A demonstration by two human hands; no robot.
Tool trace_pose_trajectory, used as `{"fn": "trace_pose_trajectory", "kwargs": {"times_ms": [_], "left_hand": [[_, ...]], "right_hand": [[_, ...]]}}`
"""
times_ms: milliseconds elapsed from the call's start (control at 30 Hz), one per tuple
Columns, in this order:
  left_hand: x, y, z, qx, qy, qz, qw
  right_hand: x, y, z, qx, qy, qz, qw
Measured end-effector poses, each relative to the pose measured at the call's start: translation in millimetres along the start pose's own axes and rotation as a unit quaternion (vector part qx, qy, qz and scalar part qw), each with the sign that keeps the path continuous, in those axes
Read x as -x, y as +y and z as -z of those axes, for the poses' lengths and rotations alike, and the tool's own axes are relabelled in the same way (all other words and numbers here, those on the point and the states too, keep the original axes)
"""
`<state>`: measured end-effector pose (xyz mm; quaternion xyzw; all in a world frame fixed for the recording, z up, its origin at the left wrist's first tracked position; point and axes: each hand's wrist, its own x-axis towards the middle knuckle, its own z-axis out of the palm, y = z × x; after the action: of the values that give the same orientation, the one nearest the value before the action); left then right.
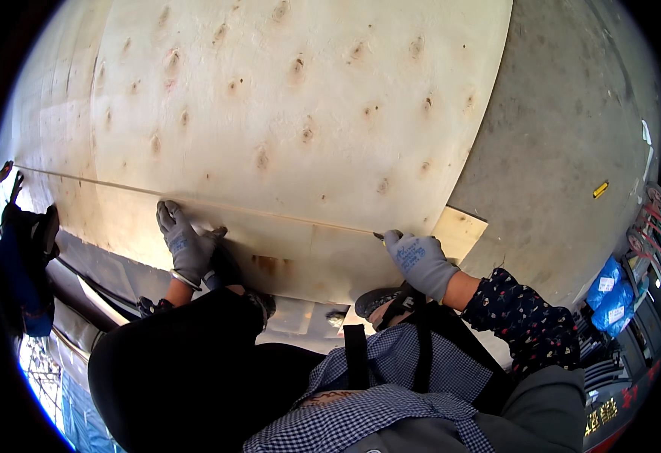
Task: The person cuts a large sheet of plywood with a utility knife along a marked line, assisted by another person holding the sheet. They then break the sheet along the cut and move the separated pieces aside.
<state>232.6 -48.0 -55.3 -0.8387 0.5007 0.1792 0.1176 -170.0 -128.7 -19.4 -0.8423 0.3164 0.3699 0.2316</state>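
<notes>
A large pale plywood sheet with brown knots lies flat before me. Along its near side runs a long plywood strip, with a thin straight edge between the two. My left hand, in a grey glove, presses on the strip with fingers stretched and thumb apart. My right hand, gloved the same way, is closed at the right end of that edge. A small dark tip pokes out from its fingers; the rest of that thing is hidden. A shorter wood piece juts out beyond the sheet's right edge.
A yellow cutter-like tool lies on the grey concrete floor. Blue plastic bags and a red-framed hand cart stand at the right. Another person's dark clothing shows at the far left. My shoes stand by the strip.
</notes>
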Motion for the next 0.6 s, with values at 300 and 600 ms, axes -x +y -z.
{"fn": "trace_pose_trajectory", "kwargs": {"times_ms": [300,600], "left_hand": [[-1,-3,-2,-0.028,-0.023,0.014,0.999],[-4,4,-8,-0.002,0.008,0.011,1.0]], "right_hand": [[37,40,-30,0.02,0.003,-0.005,1.0],[88,84,-90,0.036,-0.001,-0.002,0.999]]}}
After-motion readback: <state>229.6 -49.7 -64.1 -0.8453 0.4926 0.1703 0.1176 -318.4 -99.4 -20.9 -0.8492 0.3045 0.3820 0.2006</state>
